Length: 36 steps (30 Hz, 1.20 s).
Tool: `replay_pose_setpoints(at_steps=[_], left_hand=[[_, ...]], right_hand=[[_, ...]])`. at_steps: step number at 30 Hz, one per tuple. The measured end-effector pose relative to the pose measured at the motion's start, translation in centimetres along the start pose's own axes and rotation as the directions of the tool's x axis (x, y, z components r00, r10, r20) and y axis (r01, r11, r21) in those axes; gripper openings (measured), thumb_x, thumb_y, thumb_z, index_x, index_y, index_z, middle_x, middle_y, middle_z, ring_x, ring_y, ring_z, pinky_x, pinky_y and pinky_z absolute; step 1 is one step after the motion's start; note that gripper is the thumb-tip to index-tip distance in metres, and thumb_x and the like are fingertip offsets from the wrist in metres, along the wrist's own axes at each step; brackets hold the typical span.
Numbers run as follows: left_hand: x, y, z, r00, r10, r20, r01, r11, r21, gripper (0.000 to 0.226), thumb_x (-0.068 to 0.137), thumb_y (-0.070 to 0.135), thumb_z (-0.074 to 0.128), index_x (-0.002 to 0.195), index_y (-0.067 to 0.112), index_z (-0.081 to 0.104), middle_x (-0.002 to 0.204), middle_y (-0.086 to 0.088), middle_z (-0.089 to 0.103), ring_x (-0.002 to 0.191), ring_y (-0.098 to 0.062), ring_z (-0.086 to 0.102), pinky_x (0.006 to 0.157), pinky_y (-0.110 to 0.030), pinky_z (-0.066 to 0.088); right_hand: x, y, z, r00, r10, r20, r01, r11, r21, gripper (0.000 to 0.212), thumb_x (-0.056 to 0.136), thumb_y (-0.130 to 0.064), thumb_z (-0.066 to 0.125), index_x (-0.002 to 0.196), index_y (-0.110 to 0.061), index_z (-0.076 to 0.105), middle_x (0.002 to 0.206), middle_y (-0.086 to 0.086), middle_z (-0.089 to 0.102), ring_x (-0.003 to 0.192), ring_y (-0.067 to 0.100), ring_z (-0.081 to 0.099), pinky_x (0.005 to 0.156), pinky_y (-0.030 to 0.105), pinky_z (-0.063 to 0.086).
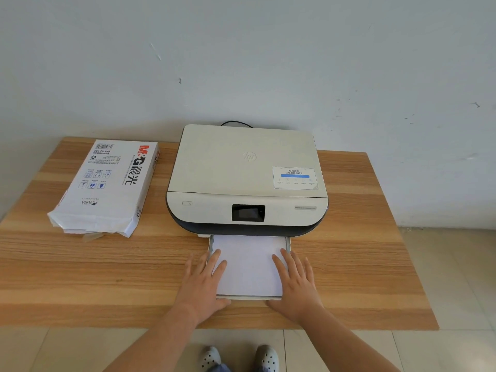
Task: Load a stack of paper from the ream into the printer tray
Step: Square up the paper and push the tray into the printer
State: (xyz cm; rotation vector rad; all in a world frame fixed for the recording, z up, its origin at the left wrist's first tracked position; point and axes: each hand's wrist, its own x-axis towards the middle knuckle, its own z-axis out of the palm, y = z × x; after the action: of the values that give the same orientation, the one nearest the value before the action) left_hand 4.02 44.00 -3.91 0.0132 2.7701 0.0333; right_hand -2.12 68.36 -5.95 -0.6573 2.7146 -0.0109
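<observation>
White paper stack (248, 264) was pressed flat in tray (288, 244), lower centre, by left hand (204, 280) and right hand (295, 283), both splayed wide, nothing gripped; uneven push judged likely to skew or buckle sheets.

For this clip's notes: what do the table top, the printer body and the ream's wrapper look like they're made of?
Table top: wood or wood-look laminate, matte, with banded light and brown grain; which one can't be told.
Printer: likely plastic, a cream matte lid over a dark glossy base band.
Ream wrapper: seemingly printed paper, creased and torn open at the near end.
</observation>
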Motion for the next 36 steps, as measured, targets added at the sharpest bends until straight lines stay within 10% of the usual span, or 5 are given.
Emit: replay_pose_setpoints(at_steps=[6,22,28,36], left_hand=[[0.6,0.0,-0.5,1.000,0.003,-0.025,-0.004,1.000,-0.026,0.089,0.082,0.070,0.046,0.151,0.028,0.008,0.162,-0.001,-0.009,0.148,-0.026,-0.007,0.113,-0.051,-0.012],[3.3,-0.5,-0.9,0.993,0.012,-0.118,-0.009,1.000,0.029,0.089,0.083,0.066,0.050,0.152,0.027,0.009,0.161,-0.004,-0.012,0.148,-0.027,-0.010,0.113,-0.052,-0.017],[4.1,-1.0,-0.6,0.991,0.044,-0.128,-0.039,0.998,0.043,0.100,0.061,0.066,0.073,0.144,0.023,0.037,0.158,-0.007,0.012,0.143,-0.033,0.025,0.112,-0.057,0.009],[5.1,-1.2,-0.5,0.980,0.076,-0.184,-0.050,0.989,0.140,0.097,0.075,0.064,0.062,0.151,0.026,0.014,0.158,-0.005,-0.016,0.146,-0.031,-0.006,0.115,-0.060,-0.005]], right_hand=[[0.5,0.2,0.0,1.000,0.013,-0.011,-0.013,0.999,-0.029,0.110,0.062,-0.074,0.055,0.153,-0.027,0.013,0.161,0.008,0.011,0.148,0.031,-0.001,0.114,0.056,0.001],[3.0,0.7,-0.7,0.993,-0.006,-0.119,-0.002,0.998,-0.070,0.113,0.064,-0.067,0.067,0.153,-0.026,0.010,0.162,0.011,0.003,0.148,0.034,-0.004,0.115,0.057,0.000],[3.6,1.0,-1.0,0.990,-0.010,-0.142,0.000,0.997,-0.071,0.114,0.066,-0.066,0.067,0.153,-0.024,0.005,0.162,0.011,-0.001,0.148,0.034,-0.005,0.115,0.057,0.000],[4.4,1.0,-1.5,0.982,-0.026,-0.188,0.013,0.997,-0.069,0.112,0.065,-0.065,0.070,0.153,-0.024,0.013,0.162,0.011,0.001,0.148,0.034,-0.004,0.114,0.057,0.002]])
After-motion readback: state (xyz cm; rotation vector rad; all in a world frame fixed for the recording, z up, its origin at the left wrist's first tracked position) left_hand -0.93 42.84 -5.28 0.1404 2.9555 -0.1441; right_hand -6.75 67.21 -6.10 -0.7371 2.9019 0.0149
